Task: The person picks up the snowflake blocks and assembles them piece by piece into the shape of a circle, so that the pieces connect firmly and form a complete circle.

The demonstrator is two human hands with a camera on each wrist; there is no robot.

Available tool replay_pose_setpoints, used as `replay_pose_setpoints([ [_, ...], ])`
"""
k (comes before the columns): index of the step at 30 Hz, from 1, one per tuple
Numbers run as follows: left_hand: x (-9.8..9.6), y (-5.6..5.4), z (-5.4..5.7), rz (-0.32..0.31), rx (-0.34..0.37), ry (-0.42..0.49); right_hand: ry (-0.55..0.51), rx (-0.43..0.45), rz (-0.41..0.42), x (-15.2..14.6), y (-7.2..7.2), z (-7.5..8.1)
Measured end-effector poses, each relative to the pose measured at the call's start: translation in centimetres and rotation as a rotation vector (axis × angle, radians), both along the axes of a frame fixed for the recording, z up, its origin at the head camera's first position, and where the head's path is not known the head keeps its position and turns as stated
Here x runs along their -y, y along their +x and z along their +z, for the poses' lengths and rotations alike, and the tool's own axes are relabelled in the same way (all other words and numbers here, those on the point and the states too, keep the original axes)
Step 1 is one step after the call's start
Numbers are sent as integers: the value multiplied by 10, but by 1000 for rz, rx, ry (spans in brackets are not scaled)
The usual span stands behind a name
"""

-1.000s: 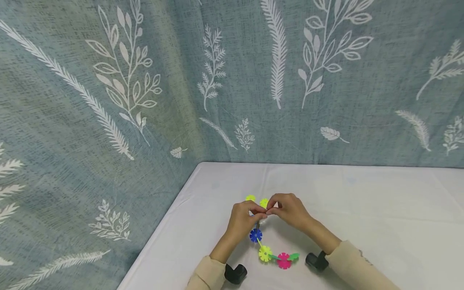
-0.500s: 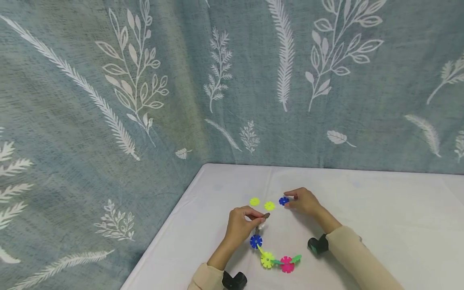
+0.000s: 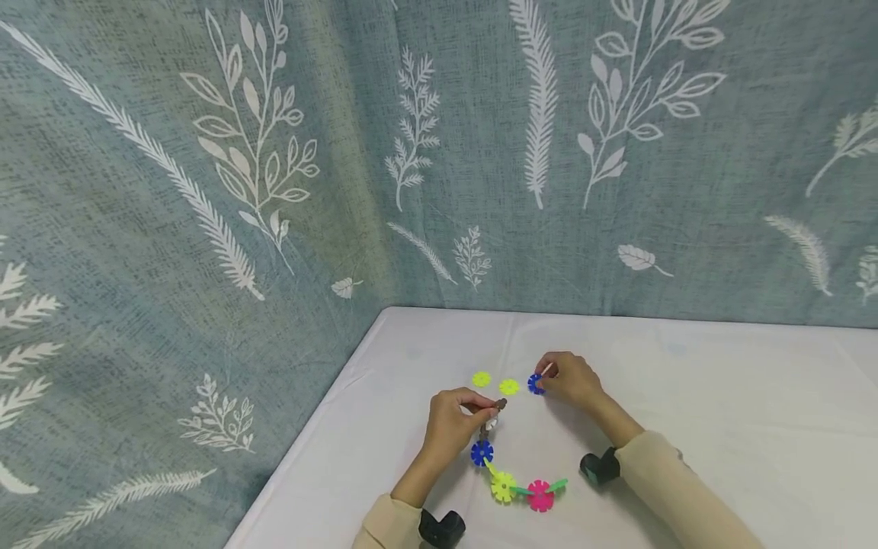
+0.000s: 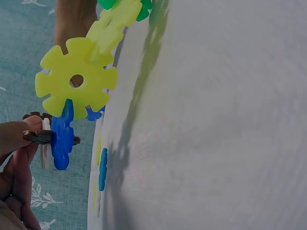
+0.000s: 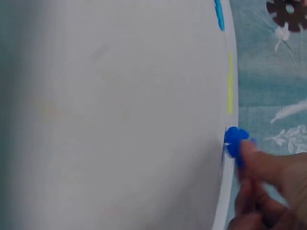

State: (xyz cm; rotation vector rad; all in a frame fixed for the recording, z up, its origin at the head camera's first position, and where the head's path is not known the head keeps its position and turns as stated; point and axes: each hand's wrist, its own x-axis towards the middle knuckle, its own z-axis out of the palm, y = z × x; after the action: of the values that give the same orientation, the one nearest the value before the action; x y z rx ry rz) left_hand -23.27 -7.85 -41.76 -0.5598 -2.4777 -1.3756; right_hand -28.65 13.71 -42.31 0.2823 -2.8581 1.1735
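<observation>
Head view: note disc chain [image 3: 503,487] at 4 o'clock from left hand [image 3: 449,424], pinching its brown end disc [image 3: 501,403]. Farther, at 2 o'clock, see right hand [image 3: 575,379] pinching blue disc [image 3: 533,383]. Might unseat chain joints through tilting; might drop blue disc through loose grip.

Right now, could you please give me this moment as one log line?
left hand: holds flower-disc chain by brown disc | right hand: pinches blue disc | table: two yellow discs lying loose
</observation>
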Motion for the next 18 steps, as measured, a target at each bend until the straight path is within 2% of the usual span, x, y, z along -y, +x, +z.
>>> replay_pose_setpoints([
  [2,0,0,0,6,4,-5,-104,18,37,2,4,3],
  [7,0,2,1,0,15,3,-354,165,124,9,17,12],
  [12,-1,3,2,-9,-8,4,-436,222,134,18,25,17],
  [18,-1,5,3,3,-29,-3,-492,242,83,25,27,17],
])
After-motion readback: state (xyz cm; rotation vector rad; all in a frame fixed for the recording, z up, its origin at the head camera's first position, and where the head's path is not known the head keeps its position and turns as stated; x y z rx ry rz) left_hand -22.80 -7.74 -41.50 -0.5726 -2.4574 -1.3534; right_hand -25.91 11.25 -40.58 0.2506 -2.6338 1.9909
